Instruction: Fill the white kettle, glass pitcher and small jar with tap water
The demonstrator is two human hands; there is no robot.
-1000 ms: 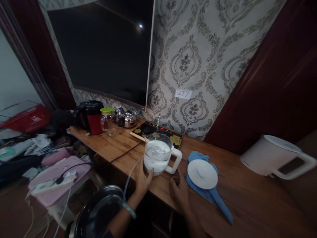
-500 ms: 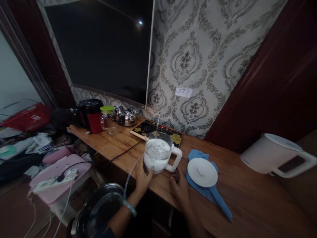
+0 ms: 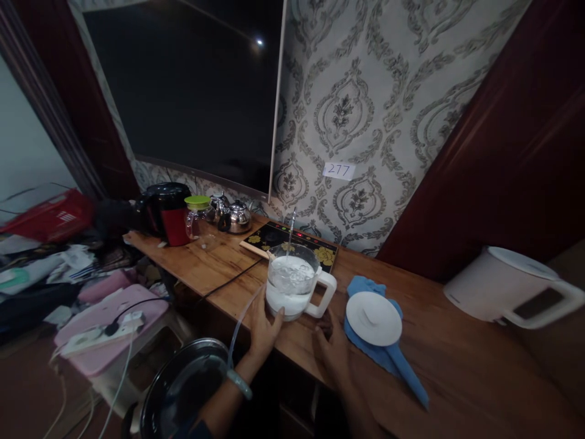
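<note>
A clear glass kettle (image 3: 287, 286) with a white handle (image 3: 325, 294) stands upright near the front of the wooden table, its lid off. Water in it is stirred and bubbly. A thin shiny spout or stream (image 3: 291, 227) comes down into its mouth; I cannot tell which. My left hand (image 3: 265, 326) is closed around the kettle's lower left side, thumb at the front. Just below the handle, my right hand (image 3: 333, 344) has its fingers apart and holds nothing. To the right, a white round lid (image 3: 373, 318) lies on a blue cloth (image 3: 397, 366).
Behind the kettle is a black panel with gold flowers (image 3: 324, 255). A white electric kettle (image 3: 498, 286) stands at right. At back left are a black-and-red appliance (image 3: 176, 222), a green-lidded jug (image 3: 198, 222) and small metal teapots (image 3: 239, 216). A dark pot (image 3: 187, 378) stands below the edge.
The bubbles on the water's surface in the kettle have shifted. Both hands and the kettle stay where they were.
</note>
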